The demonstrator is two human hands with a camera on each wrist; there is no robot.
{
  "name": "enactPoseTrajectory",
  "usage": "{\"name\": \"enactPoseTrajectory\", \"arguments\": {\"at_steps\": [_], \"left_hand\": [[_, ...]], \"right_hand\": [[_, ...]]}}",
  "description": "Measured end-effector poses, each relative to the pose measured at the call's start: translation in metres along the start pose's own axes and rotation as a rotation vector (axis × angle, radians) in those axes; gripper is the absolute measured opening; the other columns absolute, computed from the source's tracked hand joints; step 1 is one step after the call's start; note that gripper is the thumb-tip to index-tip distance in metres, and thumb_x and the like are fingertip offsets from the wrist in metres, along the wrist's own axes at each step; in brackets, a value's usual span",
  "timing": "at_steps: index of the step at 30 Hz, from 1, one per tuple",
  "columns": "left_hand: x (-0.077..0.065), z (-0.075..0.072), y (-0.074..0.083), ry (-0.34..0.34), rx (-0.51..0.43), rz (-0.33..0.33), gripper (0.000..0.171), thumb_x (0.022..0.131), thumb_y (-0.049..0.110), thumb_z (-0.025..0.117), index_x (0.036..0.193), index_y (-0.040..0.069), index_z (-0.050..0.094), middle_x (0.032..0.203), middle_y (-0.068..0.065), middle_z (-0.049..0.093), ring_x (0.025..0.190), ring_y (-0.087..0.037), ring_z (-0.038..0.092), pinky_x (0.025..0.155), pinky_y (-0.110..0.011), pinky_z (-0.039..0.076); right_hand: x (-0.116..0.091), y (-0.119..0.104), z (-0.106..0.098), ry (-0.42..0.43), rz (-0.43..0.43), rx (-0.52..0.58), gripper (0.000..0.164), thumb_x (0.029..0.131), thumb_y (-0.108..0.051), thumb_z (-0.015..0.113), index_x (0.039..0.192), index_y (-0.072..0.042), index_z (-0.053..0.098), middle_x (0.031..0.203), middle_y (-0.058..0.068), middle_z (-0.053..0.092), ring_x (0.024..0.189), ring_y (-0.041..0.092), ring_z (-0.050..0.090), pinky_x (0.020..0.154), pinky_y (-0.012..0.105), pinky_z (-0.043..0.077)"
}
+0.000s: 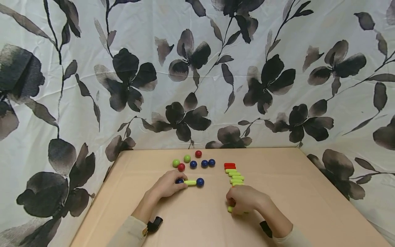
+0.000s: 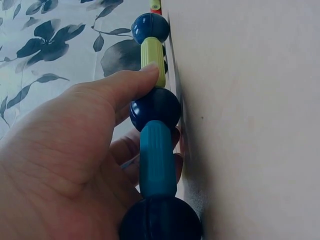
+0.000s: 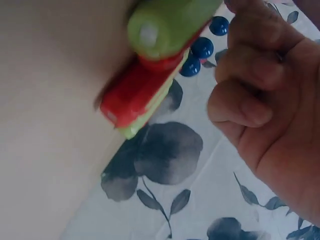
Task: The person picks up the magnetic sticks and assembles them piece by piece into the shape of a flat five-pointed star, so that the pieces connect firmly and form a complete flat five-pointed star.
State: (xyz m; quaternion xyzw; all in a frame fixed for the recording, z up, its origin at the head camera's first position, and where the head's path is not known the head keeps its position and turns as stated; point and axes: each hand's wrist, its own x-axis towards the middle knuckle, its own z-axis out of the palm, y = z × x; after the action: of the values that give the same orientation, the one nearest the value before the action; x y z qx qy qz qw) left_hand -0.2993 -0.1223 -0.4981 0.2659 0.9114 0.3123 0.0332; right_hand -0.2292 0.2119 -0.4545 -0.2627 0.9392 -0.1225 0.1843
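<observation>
My left hand point(image 1: 169, 184) grips a straight toy chain of dark blue balls and ribbed plastic rods. Its thumb lies on the yellow-green rod point(image 2: 152, 55), just beyond the middle ball point(image 2: 155, 110); other fingers show behind the chain. A blue rod point(image 2: 158, 159) links that ball to the nearest ball point(image 2: 161, 220), and another blue ball point(image 1: 200, 182) caps the far end. My right hand point(image 1: 247, 199) is at the near end of a column of rods, fingers curled. Its fingertips meet a yellow-green rod point(image 3: 170, 27) at the picture's edge, so a pinch cannot be confirmed.
Behind the left hand lie loose balls: red point(image 1: 198, 154), green point(image 1: 187, 158) and blue point(image 1: 204, 164). Red rods point(image 1: 229, 166) head the column, with yellow-green rods point(image 1: 236, 177) nearer me. A floral cloth point(image 1: 222, 96) hangs behind the wooden table point(image 1: 308, 192).
</observation>
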Motion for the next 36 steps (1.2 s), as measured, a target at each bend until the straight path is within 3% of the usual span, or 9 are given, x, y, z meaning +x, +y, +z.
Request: {"name": "enactPoseTrajectory", "arguments": {"at_steps": [6, 10, 15, 25, 36], "left_hand": [[-0.001, 0.000, 0.001, -0.001, 0.011, -0.015, 0.009, 0.095, 0.027, 0.077, 0.103, 0.023, 0.077, 0.095, 0.011, 0.065, 0.087, -0.014, 0.055, 0.080, -0.035, 0.044], [-0.002, -0.001, 0.000, -0.008, 0.007, -0.029, 0.009, 0.095, 0.028, 0.077, 0.102, 0.024, 0.077, 0.094, 0.010, 0.065, 0.086, -0.015, 0.055, 0.080, -0.036, 0.044], [-0.004, -0.003, -0.002, -0.012, -0.008, -0.041, 0.009, 0.094, 0.028, 0.078, 0.102, 0.024, 0.076, 0.094, 0.011, 0.066, 0.087, -0.014, 0.055, 0.081, -0.036, 0.045], [-0.005, -0.013, -0.007, -0.069, -0.085, -0.040, 0.013, 0.095, 0.031, 0.077, 0.104, 0.022, 0.077, 0.086, 0.008, 0.066, 0.074, -0.012, 0.058, 0.069, -0.028, 0.046], [-0.006, -0.019, -0.012, -0.092, -0.092, -0.045, 0.013, 0.095, 0.032, 0.076, 0.102, 0.022, 0.079, 0.089, 0.011, 0.071, 0.085, -0.013, 0.057, 0.079, -0.032, 0.047]], "right_hand": [[0.028, -0.007, -0.007, 0.117, -0.112, 0.032, 0.009, 0.095, -0.018, 0.073, 0.099, -0.018, 0.065, 0.086, -0.008, 0.057, 0.077, 0.008, 0.052, 0.070, 0.024, 0.046], [0.048, -0.017, -0.012, 0.183, -0.108, 0.029, 0.008, 0.099, -0.016, 0.069, 0.104, -0.017, 0.062, 0.084, -0.008, 0.061, 0.074, 0.010, 0.055, 0.072, 0.024, 0.050], [0.066, -0.027, -0.012, 0.239, -0.058, -0.035, 0.011, 0.098, -0.017, 0.072, 0.106, -0.015, 0.065, 0.084, -0.007, 0.063, 0.074, 0.011, 0.056, 0.077, 0.028, 0.052], [0.085, -0.027, 0.001, 0.265, -0.053, -0.102, 0.010, 0.099, -0.022, 0.072, 0.107, -0.017, 0.068, 0.092, -0.006, 0.068, 0.078, 0.010, 0.057, 0.076, 0.029, 0.052], [0.088, -0.031, 0.001, 0.201, -0.082, -0.048, 0.012, 0.097, -0.016, 0.074, 0.109, -0.015, 0.073, 0.090, -0.009, 0.064, 0.080, 0.010, 0.056, 0.077, 0.026, 0.049]]}}
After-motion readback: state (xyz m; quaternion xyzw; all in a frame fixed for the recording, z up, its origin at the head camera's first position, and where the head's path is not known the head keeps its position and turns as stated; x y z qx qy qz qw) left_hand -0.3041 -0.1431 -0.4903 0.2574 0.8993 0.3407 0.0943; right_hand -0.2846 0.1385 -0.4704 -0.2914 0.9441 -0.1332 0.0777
